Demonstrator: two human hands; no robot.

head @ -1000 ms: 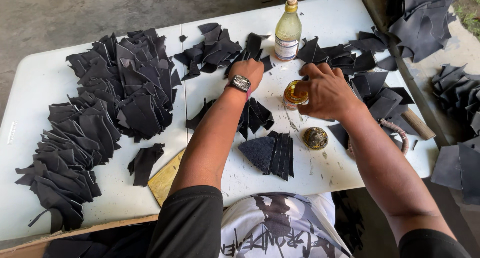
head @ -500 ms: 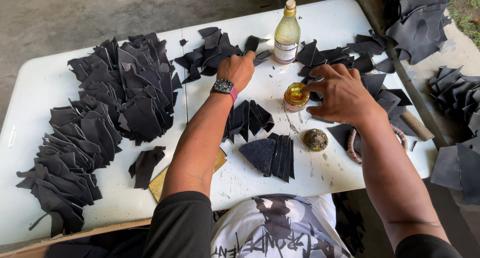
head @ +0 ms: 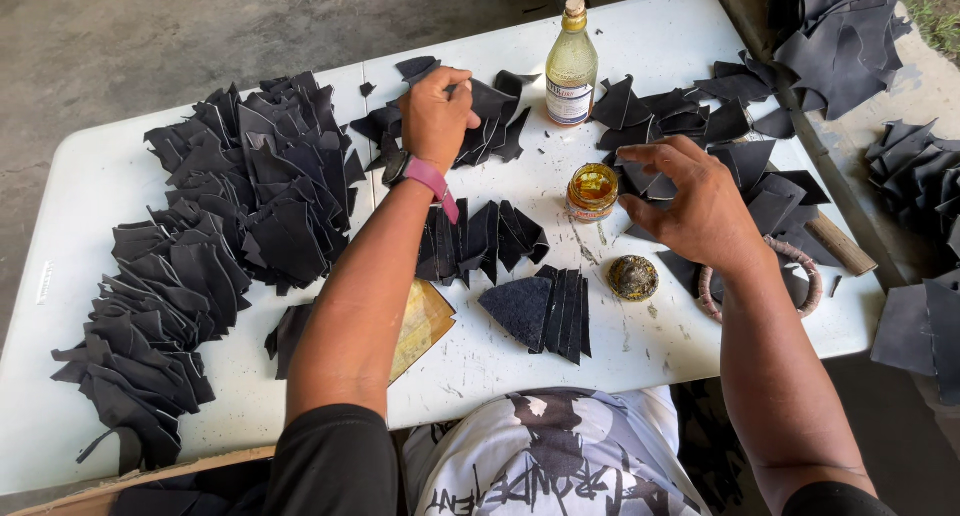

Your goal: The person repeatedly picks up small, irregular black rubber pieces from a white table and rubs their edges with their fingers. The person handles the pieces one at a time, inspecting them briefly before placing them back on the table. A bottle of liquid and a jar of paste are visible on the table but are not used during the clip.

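The left hand (head: pixel 436 111) is reaching across the white bench (head: pixel 680 46) and closing its fingers on a piece from the far pile of black pieces (head: pixel 480 116), pinching it between thumb and fingertips. The right hand (head: pixel 700 211) is hovering with its fingers spread and holding nothing, just above the dark pieces on the right (head: pixel 740 166) and right beside the small open jar (head: pixel 592 191) of amber liquid.

The jar is sitting uncapped between the two forearms, so a careless sweep of either wrist is likely to tip it and wet the fanned pieces (head: pixel 480 241) lying just beside it. The tall glass bottle (head: pixel 572 61) is standing near the left hand's knuckles, and a quick pull back with the pinched piece could be knocking it over. The piles are overlapping loosely, so lifting one piece may be dragging its neighbours along. The round lump (head: pixel 633 277) near the front edge could be rolling off if nudged.
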